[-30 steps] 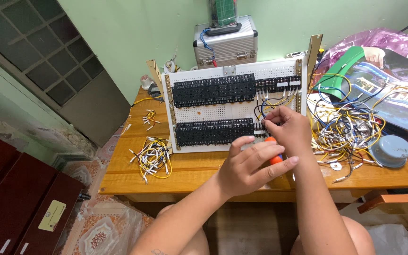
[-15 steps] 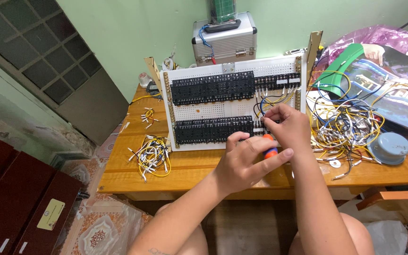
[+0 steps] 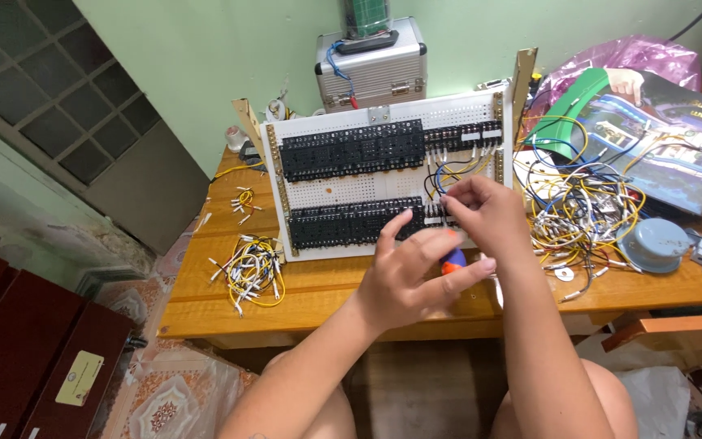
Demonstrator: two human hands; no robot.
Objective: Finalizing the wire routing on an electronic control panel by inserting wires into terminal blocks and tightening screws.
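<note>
Your left hand [image 3: 412, 272] curls around an orange-and-blue screwdriver [image 3: 452, 261] near the bench's front edge; your right hand [image 3: 481, 213] pinches wires at the white panel's [image 3: 367, 175] lower right.

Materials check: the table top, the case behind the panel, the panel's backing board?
Table top: looks like varnished wood, orange-brown with visible grain and a sheen. Case: likely aluminium, ribbed silver panels with metal latches. Backing board: white perforated sheet, matte; plastic or painted metal, cannot tell.
</note>
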